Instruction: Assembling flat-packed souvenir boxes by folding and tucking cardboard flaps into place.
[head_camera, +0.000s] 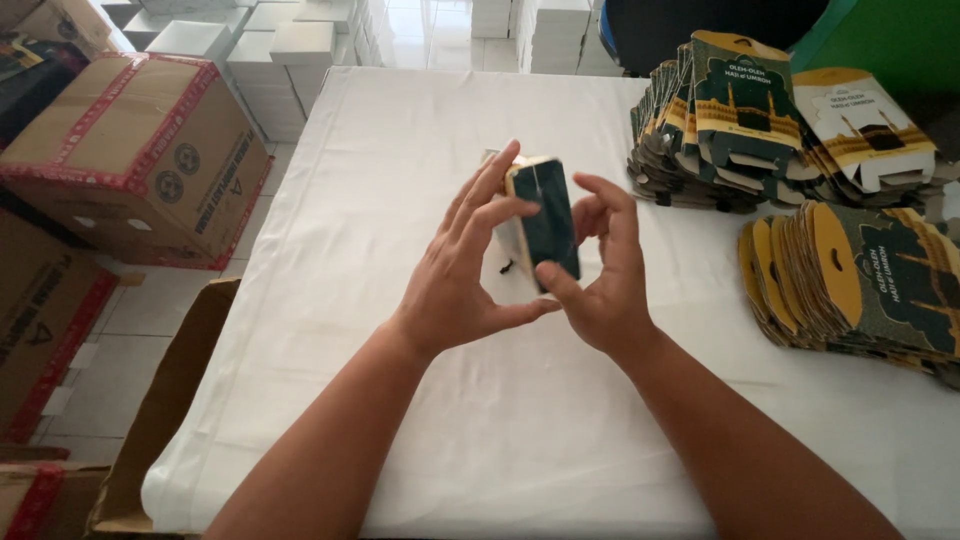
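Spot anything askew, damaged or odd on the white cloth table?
Nothing looks damaged or spilled. Both hands, left hand and right hand, hold a small dark green and gold cardboard box above the white tablecloth. The flat unfolded box blanks at the right are fanned loosely, not squared. A small dark speck lies on the cloth.

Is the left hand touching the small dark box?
Touching: the head view shows the left hand with fingers on the small dark box.

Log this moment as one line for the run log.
left hand: holds small dark carton | right hand: holds same carton | stacks of flat cartons on white table
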